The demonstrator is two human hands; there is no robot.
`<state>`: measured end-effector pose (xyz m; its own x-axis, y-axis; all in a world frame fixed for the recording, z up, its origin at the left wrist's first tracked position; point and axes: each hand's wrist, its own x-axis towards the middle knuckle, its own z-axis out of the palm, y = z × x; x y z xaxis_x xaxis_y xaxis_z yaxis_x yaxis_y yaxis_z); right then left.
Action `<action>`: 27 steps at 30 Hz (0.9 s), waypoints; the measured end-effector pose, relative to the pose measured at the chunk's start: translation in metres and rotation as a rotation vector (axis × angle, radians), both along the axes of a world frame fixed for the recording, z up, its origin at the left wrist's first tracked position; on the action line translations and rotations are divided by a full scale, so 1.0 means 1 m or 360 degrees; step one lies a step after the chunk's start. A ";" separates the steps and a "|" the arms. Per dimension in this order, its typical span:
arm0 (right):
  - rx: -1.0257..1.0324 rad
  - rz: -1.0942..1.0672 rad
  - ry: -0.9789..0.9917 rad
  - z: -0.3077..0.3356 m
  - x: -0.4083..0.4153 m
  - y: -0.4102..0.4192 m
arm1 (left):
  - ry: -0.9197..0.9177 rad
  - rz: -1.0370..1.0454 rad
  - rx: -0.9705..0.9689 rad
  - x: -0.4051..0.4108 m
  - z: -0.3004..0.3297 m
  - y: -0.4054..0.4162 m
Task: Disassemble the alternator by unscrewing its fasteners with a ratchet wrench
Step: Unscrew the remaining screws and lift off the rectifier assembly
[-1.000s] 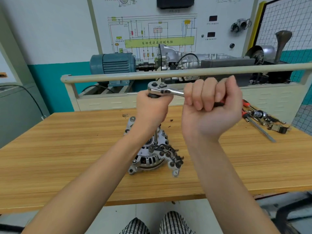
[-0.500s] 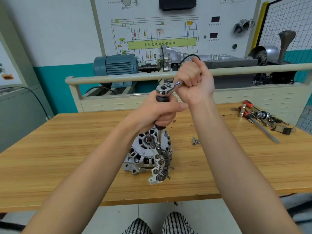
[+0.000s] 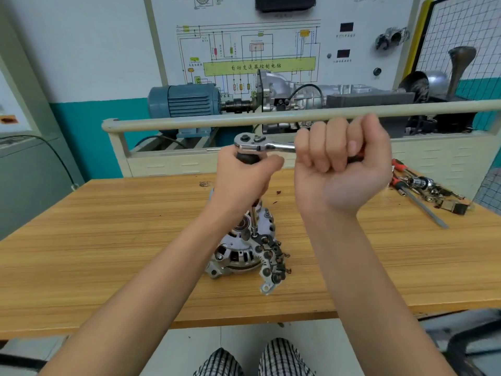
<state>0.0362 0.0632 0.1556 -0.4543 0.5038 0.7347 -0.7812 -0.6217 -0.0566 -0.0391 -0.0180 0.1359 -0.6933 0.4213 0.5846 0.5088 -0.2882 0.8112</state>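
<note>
The silver alternator (image 3: 238, 256) stands on the wooden workbench (image 3: 108, 240), its dark rectifier plate facing up at the right side. A chrome ratchet wrench (image 3: 260, 143) is held above it, with a long extension bar (image 3: 254, 221) running down to a fastener on the alternator's top. My left hand (image 3: 244, 180) grips the black upper end of the extension just under the ratchet head. My right hand (image 3: 341, 166) is wrapped around the wrench handle, which points to the right. The handle itself is mostly hidden in my fist.
Several loose tools, among them red-handled screwdrivers (image 3: 417, 194), lie at the bench's right rear. A beige rail (image 3: 271, 118) crosses behind the bench, with a blue motor (image 3: 184, 101) and gearbox rig beyond. Small debris (image 3: 278, 192) sits behind the alternator.
My right hand swung the wrench handle from pointing away, back to the right, as it was a second ago. The alternator turned slightly on the bench. My left hand kept hold of the extension.
</note>
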 end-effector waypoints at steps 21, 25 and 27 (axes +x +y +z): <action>-0.0012 -0.0377 0.0190 -0.015 0.008 -0.025 | -0.0086 0.0437 0.0154 0.017 -0.001 0.015; 0.0020 -0.0225 0.0070 -0.008 0.005 -0.012 | -0.0120 0.0244 0.0065 0.010 -0.003 0.006; -0.0088 0.0095 -0.0099 0.002 -0.003 0.005 | -0.0045 -0.0024 -0.0125 0.002 0.001 -0.004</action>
